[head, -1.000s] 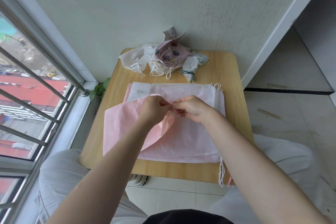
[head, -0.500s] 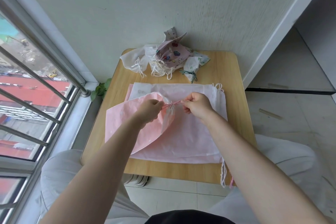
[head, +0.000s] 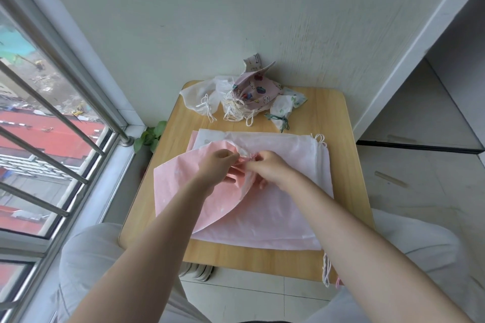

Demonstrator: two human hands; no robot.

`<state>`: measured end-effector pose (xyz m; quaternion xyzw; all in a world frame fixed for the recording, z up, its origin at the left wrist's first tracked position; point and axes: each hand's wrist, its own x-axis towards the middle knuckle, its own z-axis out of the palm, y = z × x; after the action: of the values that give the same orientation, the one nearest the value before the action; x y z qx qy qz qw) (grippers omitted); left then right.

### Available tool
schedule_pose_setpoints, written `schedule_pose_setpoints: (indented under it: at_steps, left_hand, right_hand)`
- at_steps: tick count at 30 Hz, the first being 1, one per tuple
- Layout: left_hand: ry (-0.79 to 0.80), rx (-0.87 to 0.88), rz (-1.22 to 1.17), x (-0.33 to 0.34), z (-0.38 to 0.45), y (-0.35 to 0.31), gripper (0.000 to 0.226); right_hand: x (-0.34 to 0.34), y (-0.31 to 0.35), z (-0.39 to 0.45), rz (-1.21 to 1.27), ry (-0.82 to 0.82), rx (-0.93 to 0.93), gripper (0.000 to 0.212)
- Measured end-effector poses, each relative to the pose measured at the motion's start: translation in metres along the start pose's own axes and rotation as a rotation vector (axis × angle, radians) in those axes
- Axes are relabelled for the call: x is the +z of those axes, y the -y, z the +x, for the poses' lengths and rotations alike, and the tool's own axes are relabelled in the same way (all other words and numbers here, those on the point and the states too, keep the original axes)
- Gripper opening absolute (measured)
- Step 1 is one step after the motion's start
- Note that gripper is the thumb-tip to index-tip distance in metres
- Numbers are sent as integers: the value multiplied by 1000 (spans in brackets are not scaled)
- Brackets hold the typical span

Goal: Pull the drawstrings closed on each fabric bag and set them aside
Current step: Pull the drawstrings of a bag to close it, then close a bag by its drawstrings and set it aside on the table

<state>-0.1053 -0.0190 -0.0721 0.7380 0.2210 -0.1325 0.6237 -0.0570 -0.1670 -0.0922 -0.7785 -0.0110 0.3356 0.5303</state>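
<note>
A pink fabric bag (head: 183,191) lies on top of a stack of flat pale bags (head: 288,207) on the small wooden table (head: 338,123). Its mouth is gathered into a bunch in the middle of the table. My left hand (head: 217,165) pinches the gathered mouth from the left. My right hand (head: 270,168) pinches the pink drawstring at the same spot from the right, and the two hands nearly touch. At the table's far edge sits a pile of cinched small bags (head: 249,97), white and patterned, with their cords loose.
A wall runs behind the table and a barred window (head: 52,139) is at the left. A small green plant (head: 151,135) is by the sill. White cords (head: 326,270) hang over the table's near right edge. My knees flank the table.
My hands had drawn apart half a second ago with the drawstring stretched between them. They have come back together at the bag's gathered mouth.
</note>
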Motion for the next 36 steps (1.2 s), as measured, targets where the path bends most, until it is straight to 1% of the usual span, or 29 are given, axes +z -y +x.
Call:
schedule_pose_setpoints:
  at_steps: [3, 5, 6, 9, 11, 13, 15, 16, 17, 18, 19, 20, 21, 22, 23, 24, 26, 27, 28, 30, 32, 34, 35, 36]
  left_hand:
    - [-212, 134, -122, -9, 2, -11, 5]
    - [-346, 251, -145, -22, 7, -25, 18]
    - [-393, 301, -100, -28, 10, -34, 24]
    - [-497, 459, 177, -43, 25, -64, 34]
    - [-540, 537, 420, -47, 41, -85, 41]
    - [-555, 525, 635, -45, 58, -102, 45]
    - [-506, 505, 769, -40, 81, -117, 48]
    - [-468, 491, 825, -39, 91, -121, 50]
    - [-428, 469, 885, -37, 101, -125, 51]
    - [-376, 439, 920, -33, 114, -127, 53]
    - [-316, 387, 955, -31, 123, -129, 54]
    - [-268, 353, 969, -25, 137, -130, 56]
    - [-223, 315, 1002, -20, 148, -128, 56]
    - [-189, 304, 1034, -15, 157, -126, 56]
    - [-170, 305, 1077, -11, 162, -126, 58]
    - [-163, 286, 1092, -9, 178, -122, 62]
    - [-107, 240, 1058, -10, 185, -111, 73]
    - [-76, 213, 1045, -12, 187, -104, 79]
    - [-59, 204, 1034, -14, 191, -98, 83]
    - [-48, 217, 1012, -16, 199, -85, 81]
    - [-12, 223, 962, -17, 205, -80, 76]
    - [23, 214, 912, -17, 205, -82, 80]
    - [13, 218, 867, -17, 200, -83, 83]
    - [-44, 239, 800, -17, 196, -84, 80]
  right_hand:
    - [2, 28, 11, 90, -77, -118, 21]
    - [2, 57, 19, 178, -109, -224, 21]
    - [0, 73, 22, 219, -143, -276, 23]
    - [-19, 116, 38, 330, -310, -377, 25]
    - [-41, 135, 50, 379, -433, -375, 28]
    - [-62, 143, 61, 432, -498, -311, 36]
    - [-84, 146, 74, 491, -558, -244, 45]
    - [-92, 147, 78, 483, -606, -208, 50]
    - [-99, 145, 83, 390, -684, -172, 58]
    - [-107, 143, 88, 176, -778, -150, 65]
    - [-110, 140, 93, -148, -874, -154, 69]
    - [-112, 138, 99, -475, -961, -229, 65]
    - [-109, 137, 103, -714, -995, -385, 55]
    - [-104, 136, 108, -853, -932, -512, 43]
    - [-99, 134, 114, -903, -816, -558, 34]
    - [-95, 129, 130, -920, -684, -515, 30]
    - [-90, 110, 147, -964, -434, -323, 34]
    - [-90, 99, 157, -979, -336, -240, 37]
    - [-90, 87, 168, -961, -280, -197, 40]
    - [-90, 70, 176, -883, -261, -188, 42]
    - [-89, 64, 180, -881, -271, -199, 45]
    - [-89, 67, 177, -882, -239, -200, 51]
    - [-89, 69, 172, -865, -217, -188, 56]
    - [-91, 71, 168, -829, -216, -187, 60]
